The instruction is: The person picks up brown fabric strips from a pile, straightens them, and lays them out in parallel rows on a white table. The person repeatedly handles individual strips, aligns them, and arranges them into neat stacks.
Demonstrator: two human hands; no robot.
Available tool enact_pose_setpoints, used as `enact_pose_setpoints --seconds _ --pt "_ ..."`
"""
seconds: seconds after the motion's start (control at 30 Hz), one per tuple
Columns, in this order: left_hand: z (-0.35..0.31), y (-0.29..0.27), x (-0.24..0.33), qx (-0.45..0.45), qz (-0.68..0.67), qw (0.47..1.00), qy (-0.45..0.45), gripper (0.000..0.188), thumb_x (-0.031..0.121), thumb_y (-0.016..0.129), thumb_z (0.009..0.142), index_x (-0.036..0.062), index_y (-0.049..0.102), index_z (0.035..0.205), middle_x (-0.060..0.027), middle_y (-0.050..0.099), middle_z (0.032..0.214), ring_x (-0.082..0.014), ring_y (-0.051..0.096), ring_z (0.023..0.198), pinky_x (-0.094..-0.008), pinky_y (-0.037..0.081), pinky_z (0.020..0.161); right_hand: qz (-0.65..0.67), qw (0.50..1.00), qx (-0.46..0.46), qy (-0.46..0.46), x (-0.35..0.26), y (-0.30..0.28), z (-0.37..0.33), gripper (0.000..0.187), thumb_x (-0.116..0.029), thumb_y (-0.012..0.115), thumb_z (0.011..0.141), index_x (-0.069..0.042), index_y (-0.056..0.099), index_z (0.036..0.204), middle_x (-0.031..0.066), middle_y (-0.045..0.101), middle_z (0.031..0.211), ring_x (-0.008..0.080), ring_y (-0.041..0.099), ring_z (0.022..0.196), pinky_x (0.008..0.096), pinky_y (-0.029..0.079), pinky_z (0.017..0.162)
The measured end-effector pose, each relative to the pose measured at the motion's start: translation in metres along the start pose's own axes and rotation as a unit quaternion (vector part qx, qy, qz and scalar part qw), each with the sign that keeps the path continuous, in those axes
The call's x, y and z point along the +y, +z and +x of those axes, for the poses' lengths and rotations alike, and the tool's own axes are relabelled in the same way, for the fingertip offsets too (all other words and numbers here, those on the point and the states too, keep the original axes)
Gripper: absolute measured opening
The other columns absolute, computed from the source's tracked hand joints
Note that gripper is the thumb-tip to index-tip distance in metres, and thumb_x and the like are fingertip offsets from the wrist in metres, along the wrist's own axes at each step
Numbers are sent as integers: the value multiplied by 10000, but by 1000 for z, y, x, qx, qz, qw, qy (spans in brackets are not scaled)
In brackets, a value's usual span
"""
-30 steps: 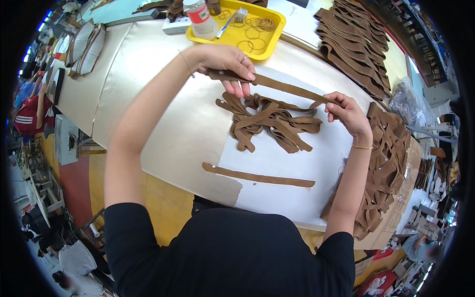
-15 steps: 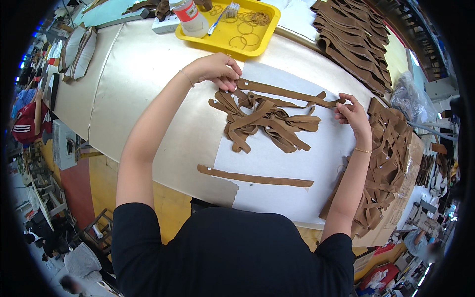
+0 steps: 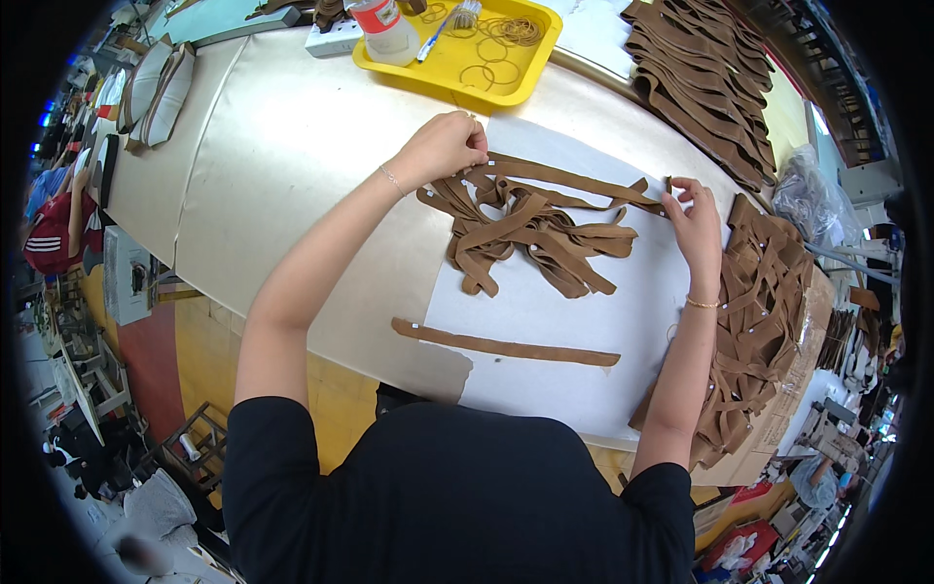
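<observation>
A brown fabric strip [image 3: 574, 178] stretches between my hands, above the far side of a loose pile of brown strips [image 3: 530, 234]. My left hand [image 3: 449, 148] is closed on its left end, beside a small white tag. On the other end, my right hand [image 3: 695, 219] pinches with thumb and fingers, and a short tip pokes up past them. Nearer to me, a single brown strip [image 3: 506, 344] lies flat on the white sheet [image 3: 545, 409], a white tag by its left end.
At the right stands a cardboard box [image 3: 793, 389] heaped with brown strips [image 3: 754, 321]. A yellow tray [image 3: 543, 68] at the back holds a bottle [image 3: 389, 41], a brush [image 3: 468, 18] and rubber bands [image 3: 506, 32]. Folded brown pieces [image 3: 696, 88] and a plastic bag [image 3: 808, 200] are at the far right.
My left hand has shifted slightly right and its fingers have closed further over the strip's end. My right hand has turned more upright, with the strip's tip now poking up.
</observation>
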State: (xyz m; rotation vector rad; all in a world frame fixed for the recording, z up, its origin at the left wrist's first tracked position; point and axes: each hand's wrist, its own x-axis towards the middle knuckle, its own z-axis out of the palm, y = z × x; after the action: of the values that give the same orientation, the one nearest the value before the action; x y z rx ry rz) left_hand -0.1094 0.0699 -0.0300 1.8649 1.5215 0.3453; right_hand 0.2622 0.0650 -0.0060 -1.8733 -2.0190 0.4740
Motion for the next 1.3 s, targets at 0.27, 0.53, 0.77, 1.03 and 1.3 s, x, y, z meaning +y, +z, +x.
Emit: enact_pose_setpoints --seconds 0.27,0.53,0.77,1.03,1.3 --pt "5 -5 6 -58 17 998 14 135 122 735 767 3 681 803 -121 686 763 -233 666 695 -336 516 662 115 983 -90 -115 -83 36 3 255 -158 687 863 -50 652 1092 123 592 1009 244 610 813 346 510 772" --pt "-8 -38 56 -25 -83 993 82 154 108 697 822 12 681 943 -64 685 808 -134 640 755 -272 513 712 208 945 -106 -229 -123 62 10 279 -173 683 877 -32 645 1114 130 646 1118 265 646 954 345 509 824" --pt "-13 -64 55 -13 -99 994 53 199 139 699 854 1 694 997 -45 683 835 -104 621 754 -240 508 706 273 933 -228 -51 -65 43 18 212 -220 702 892 -15 663 924 -3 610 721 74 517 657 238 442 629" --pt "2 -41 15 45 -133 990 -9 197 139 680 865 -15 696 987 -33 674 805 -96 593 677 -245 492 634 241 968 -74 -8 34 -22 29 222 -250 696 905 -31 668 883 -67 541 692 24 416 606 190 343 545" --pt "29 -3 -9 78 -137 986 -54 217 141 698 809 -14 696 961 -76 689 765 -120 636 656 -268 507 629 128 988 -72 50 68 -10 55 271 -291 699 879 -51 686 1002 37 651 818 123 586 745 283 455 677"
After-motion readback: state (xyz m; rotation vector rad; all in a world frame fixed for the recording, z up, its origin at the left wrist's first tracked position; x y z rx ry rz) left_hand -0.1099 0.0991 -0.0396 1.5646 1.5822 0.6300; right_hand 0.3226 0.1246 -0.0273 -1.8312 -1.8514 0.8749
